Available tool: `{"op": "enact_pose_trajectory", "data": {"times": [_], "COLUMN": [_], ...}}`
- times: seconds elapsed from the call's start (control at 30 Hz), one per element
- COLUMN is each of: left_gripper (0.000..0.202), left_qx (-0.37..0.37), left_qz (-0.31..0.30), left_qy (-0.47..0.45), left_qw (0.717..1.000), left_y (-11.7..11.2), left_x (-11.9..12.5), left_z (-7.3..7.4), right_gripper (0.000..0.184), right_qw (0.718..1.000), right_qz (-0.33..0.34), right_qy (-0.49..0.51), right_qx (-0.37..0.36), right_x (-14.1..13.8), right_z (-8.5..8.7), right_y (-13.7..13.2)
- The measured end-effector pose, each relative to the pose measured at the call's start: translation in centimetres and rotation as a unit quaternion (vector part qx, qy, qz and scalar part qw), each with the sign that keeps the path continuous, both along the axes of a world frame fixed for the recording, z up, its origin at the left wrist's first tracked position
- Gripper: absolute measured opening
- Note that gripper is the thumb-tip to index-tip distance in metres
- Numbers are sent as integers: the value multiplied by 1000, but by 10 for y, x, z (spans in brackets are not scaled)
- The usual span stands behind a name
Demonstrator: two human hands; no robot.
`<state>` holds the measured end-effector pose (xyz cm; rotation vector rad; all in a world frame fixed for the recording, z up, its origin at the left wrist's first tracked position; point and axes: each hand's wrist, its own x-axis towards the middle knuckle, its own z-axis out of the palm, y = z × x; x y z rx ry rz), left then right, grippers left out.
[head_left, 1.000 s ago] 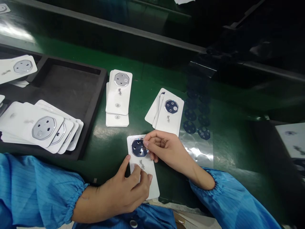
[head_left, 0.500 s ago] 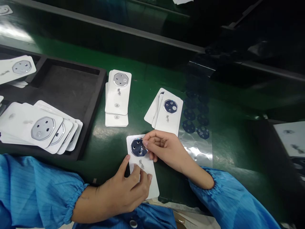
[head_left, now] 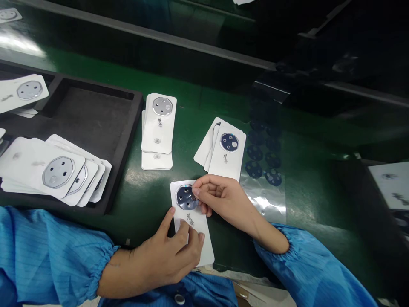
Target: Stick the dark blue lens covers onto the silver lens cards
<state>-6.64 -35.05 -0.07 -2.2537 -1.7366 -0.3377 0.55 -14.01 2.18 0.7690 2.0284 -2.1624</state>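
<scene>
Steadying hand: left hand (head_left: 172,253), fingers spread apart, one tip at the left edge of the white panel (head_left: 200,221), others resting on its face.
Pinching hand: right hand (head_left: 222,198), thumb and forefinger together, by the look of it clamped on the right rim of the dark octagon film (head_left: 184,198).
Panel spot: flat on the green surface (head_left: 134,183), lower end at its front edge.
Panel feel: light, stiff, probably slippery, I'd judge; best taken by the long edges.
Film feel: likely thin, easily creased or smudged; rim only.
Count, under hands: one panel, one film.
Count, stacks: three panels visible in the stack by the tray's right edge (head_left: 159,134); three in the right-hand stack (head_left: 228,157).
Count, tray (head_left: 102,111): several overlapped near its front edge; lower ones hidden from me.
Count, clear sheet (head_left: 265,204): dark octagons, far ones too dim.
</scene>
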Motion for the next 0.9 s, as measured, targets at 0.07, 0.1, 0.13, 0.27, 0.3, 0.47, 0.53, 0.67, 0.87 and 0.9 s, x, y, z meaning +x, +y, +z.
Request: {"op": "enact_pose_trajectory", "data": {"times": [0.07,0.1,0.13,0.27,0.3,0.47,0.53,0.67,0.87,0.9], "left_gripper": [33,34,34,35,35,34,35,33,33,33], "left_qx": [-1,-4,-9,-11,-9,-4,-6,-9,-8,-10], "left_qz": [-1,-2,-3,-4,-4,-1,-4,-4,-3,-2], "left_qy": [2,4,6,8,7,8,9,8,6,4], "left_qw": [1000,1000,1000,1000,1000,1000,1000,1000,1000,1000], "left_y": [0,0,0,0,0,0,1,1,2,2], "left_x": [0,0,0,0,0,0,0,-1,-1,-1], "left_z": [0,0,0,0,0,1,1,3,3,4], "right_gripper": [17,17,18,17,17,18,18,21,24,24], "right_qw": [1000,1000,1000,1000,1000,1000,1000,1000,1000,1000], "right_qz": [1,2,2,1,0,0,2,2,-1,-2], "right_qy": [0,0,0,0,0,-6,-7,-3,-10,-11], "right_qx": [-1,-1,-2,0,2,10,11,8,2,3], "right_x": [0,0,0,1,1,1,1,1,1,1], "right_z": [1,1,1,1,1,2,1,1,1,1], "right_y": [1,1,1,2,1,0,0,0,0,0]}}
